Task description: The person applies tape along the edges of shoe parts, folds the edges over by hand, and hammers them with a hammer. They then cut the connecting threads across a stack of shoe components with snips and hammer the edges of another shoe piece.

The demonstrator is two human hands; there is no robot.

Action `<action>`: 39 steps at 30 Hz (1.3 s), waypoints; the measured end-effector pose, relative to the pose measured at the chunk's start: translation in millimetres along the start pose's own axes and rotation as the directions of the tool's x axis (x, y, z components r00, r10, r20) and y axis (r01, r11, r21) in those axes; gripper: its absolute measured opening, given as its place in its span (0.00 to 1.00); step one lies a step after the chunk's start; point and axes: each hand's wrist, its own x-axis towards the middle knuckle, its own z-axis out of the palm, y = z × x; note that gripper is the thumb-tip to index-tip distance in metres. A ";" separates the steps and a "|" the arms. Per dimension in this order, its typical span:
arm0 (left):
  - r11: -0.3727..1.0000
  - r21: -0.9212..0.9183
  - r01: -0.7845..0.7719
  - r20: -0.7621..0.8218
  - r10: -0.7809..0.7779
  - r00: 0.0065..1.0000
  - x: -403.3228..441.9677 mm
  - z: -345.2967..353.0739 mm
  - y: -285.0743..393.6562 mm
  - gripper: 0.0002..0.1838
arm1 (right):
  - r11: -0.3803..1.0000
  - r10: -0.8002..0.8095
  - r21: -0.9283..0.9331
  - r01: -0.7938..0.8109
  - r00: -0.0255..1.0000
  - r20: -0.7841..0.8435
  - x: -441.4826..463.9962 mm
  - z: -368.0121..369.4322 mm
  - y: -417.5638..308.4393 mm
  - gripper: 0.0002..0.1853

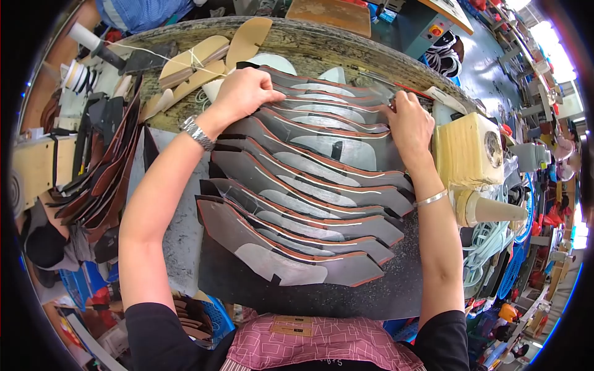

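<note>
Several dark grey leather-like cut pieces [281, 229], perhaps shoe upper parts, lie overlapped in a row. They have brown edges, thin white strips and pale grey patches. Near the far end of the row, my left hand [250, 93] is closed, thumb and fingers pinching the left end of one of these pieces. Opposite it, my right hand [409, 120] pinches the right side of a piece close to the far end. Whether both hands grip the same piece I cannot tell. The nearest piece shows its whole face, with a small black notch at its lower edge.
A black board [216, 266] lies beneath the row on a worn wooden bench [291, 40]. Tan sole-shaped pieces [247, 42] tied with string are at the back left. Dark strips [105, 179] hang at left. At right stand a yellowish block [464, 151] and a cone [495, 209].
</note>
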 end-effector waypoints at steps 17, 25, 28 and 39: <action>0.960 -0.186 0.210 0.160 -0.182 0.970 -6.5 -14.7 -20.0 0.12 | 0.835 -0.518 0.300 0.462 0.843 0.144 40.9 -0.7 -127.6 0.17; 0.900 -0.425 0.097 0.106 -0.057 0.993 -10.3 -23.6 -11.0 0.09 | 0.693 -0.258 0.720 -0.019 0.927 0.273 47.8 -9.8 -124.6 0.22; 0.823 -0.568 -0.020 0.046 0.057 0.997 -8.6 -20.9 5.2 0.10 | 0.397 -0.314 0.858 -0.324 0.831 0.459 47.7 -12.2 -121.7 0.21; 0.776 -0.571 0.268 0.188 -0.194 0.963 7.4 -6.1 -15.0 0.10 | 0.762 0.023 0.586 -0.274 0.917 0.398 37.3 8.9 2.2 0.13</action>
